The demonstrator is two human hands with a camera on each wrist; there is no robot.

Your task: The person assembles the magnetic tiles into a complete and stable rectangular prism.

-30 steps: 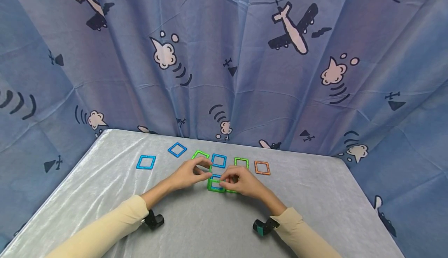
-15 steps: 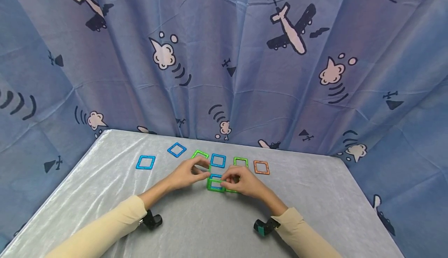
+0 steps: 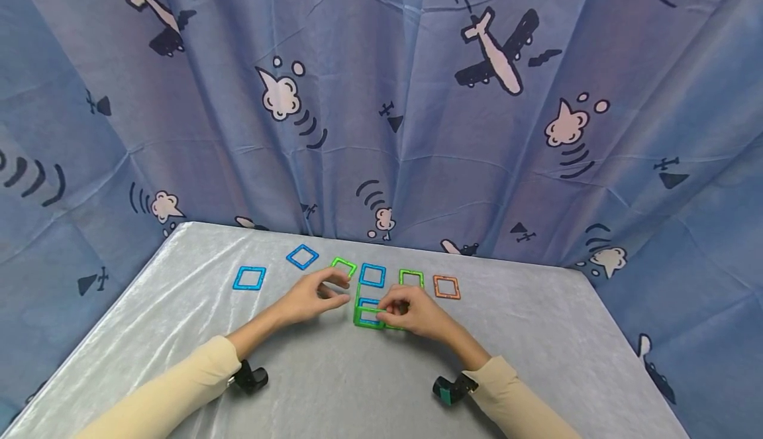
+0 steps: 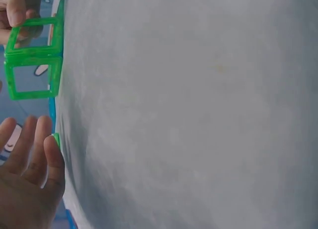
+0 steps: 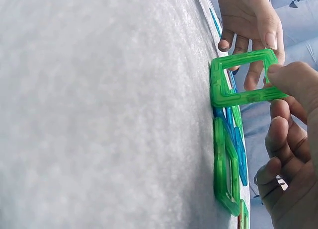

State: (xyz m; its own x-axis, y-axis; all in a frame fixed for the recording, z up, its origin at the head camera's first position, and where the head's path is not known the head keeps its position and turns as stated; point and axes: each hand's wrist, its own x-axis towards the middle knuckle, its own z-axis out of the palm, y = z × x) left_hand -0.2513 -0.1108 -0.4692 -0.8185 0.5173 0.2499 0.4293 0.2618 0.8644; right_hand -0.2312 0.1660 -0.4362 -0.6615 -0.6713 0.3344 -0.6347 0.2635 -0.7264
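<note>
Close to the middle of the table, two green square magnetic tile frames stand upright and meet at a corner: a front frame [image 3: 368,326] and a left one [image 3: 357,291]. A blue tile frame [image 3: 368,300] lies flat behind the front one. My right hand [image 3: 415,312] pinches the front frame near its upper corner; in the right wrist view, the thumb [image 5: 293,80] presses on that green frame [image 5: 251,96]. Another green frame [image 5: 218,164] lies flat beside it. My left hand [image 3: 308,298] is apart from the frames to the left, fingers loosely bent, holding nothing.
Loose tile frames lie further back on the grey cloth: blue ones [image 3: 249,287] [image 3: 373,284], a turned blue one [image 3: 303,247], green ones [image 3: 344,260] [image 3: 411,271] and an orange one [image 3: 447,295]. A patterned curtain [image 3: 381,108] hangs behind the table.
My left hand has drawn away to the left from the upright left green frame, leaving it standing. My right hand keeps its place at the front green frame.
</note>
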